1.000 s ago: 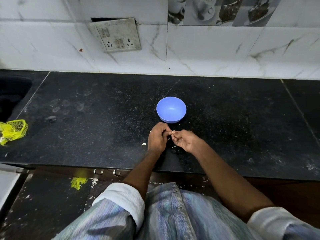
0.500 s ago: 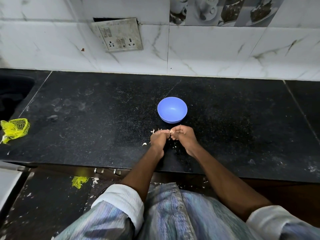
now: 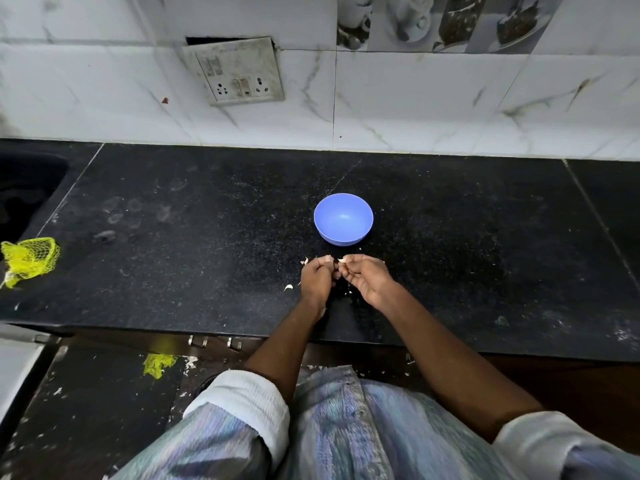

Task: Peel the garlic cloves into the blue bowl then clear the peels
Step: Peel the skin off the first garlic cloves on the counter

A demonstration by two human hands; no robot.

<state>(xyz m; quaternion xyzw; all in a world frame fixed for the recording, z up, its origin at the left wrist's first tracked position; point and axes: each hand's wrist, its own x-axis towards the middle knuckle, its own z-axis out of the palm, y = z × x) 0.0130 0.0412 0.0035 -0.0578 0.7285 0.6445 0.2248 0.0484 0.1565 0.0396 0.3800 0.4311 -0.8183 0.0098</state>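
**Two hands on one clove, one bowl waiting**

From the camera on my head I count one blue bowl [image 3: 343, 219], standing upright on the black counter [image 3: 207, 271] just beyond my knuckles, apart from both hands. I see nothing in it, though its near inner wall is out of sight.

My two hands meet just in front of the bowl. My left hand [image 3: 317, 280] has its fingers curled in, fingertips turned toward the right hand. My right hand [image 3: 365, 277] pinches a small pale garlic clove [image 3: 342, 260] at its fingertips. The clove shows only as a sliver between the hands, so I cannot tell how much skin is left on it, nor whether my left fingers actually touch it or only sit beside it.

On the counter I count two clearer bits of peel: one [image 3: 304, 261] just left of my left hand's fingertips and one [image 3: 288, 287] beside that wrist. Finer white flecks lie between my wrists, too small to count.

One yellow net bag [image 3: 30, 258] lies at the counter's left edge, well apart from my hands. One scrap of yellow net [image 3: 158, 364] lies on the floor below the counter edge. One switch plate [image 3: 239, 71] hangs crooked on the tiled wall. My sleeves are cut off by the bottom of the view.
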